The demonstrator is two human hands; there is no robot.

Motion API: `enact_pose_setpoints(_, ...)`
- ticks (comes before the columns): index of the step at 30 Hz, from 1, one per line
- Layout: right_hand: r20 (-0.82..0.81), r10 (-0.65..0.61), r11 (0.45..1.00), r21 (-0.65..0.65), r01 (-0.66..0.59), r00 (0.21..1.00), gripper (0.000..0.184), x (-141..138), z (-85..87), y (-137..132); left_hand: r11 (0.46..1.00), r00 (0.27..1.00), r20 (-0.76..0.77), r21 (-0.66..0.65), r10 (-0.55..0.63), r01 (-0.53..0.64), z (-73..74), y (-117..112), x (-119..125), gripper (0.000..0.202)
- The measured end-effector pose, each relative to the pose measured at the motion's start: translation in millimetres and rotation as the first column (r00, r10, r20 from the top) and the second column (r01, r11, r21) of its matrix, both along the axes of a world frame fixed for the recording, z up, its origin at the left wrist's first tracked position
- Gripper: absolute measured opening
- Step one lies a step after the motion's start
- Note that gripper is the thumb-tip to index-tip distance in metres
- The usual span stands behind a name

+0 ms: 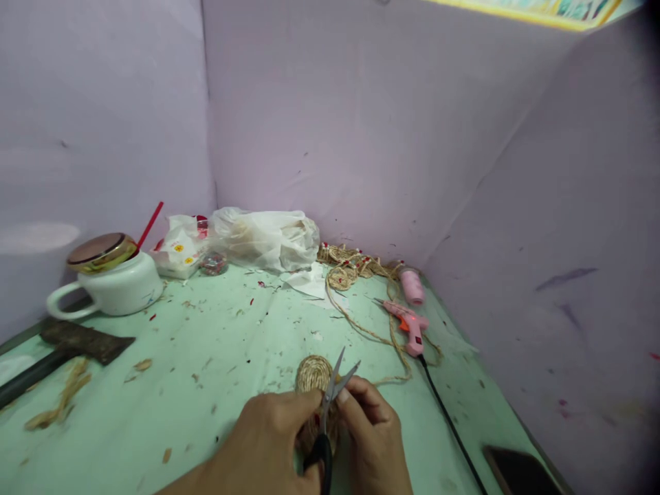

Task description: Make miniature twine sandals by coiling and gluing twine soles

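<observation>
My left hand (276,440) is closed around the black-handled scissors (326,412), whose blades point away from me and stand apart. Close beside it, my right hand (375,433) pinches the jute rope (397,377) near the blades; the exact spot is partly hidden by the fingers. Under and between both hands lies an oval piece of coiled jute rope (313,371), shaped like a small sole. Its near part is mostly covered by my hands and the scissors.
A pink glue gun (407,323) with a black cord lies right, near a pink spool (411,285). Jute pieces (343,275) and a white plastic bag (268,237) sit behind. Left are a white mug (126,285) and a hammer-like tool (87,342). A dark phone-like slab (520,471) lies front right.
</observation>
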State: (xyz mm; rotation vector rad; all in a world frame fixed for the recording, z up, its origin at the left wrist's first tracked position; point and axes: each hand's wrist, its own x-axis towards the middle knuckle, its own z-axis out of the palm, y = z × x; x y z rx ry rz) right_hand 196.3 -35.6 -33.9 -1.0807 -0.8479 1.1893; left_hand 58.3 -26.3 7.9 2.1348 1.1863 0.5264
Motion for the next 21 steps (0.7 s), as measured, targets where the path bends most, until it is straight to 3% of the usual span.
enact_pose_setpoints(5, 0.233, -0.035, 0.996, 0.087, 0.015, 0.972, 0.011, 4, 8.4, 0, 0.991, 0.998, 0.015, -0.125, -0.055, 0.056, 7.6, 1, -4, 0.006)
enact_pose_setpoints(14, 0.414, -0.064, 0.987, 0.163, -0.005, 0.908, 0.012, 9, 17.8, 0, 0.951, 0.982, 0.143, -0.264, -0.125, 0.16, 5.7, 2, -5, 0.007)
enact_pose_setpoints(21, 0.581, 0.013, 0.978, 0.163, -0.132, 0.814, 0.013, 5, 40.2, 16, 0.965, 0.974, 0.225, -0.248, -0.026, 0.083, 9.6, 6, -12, 0.009)
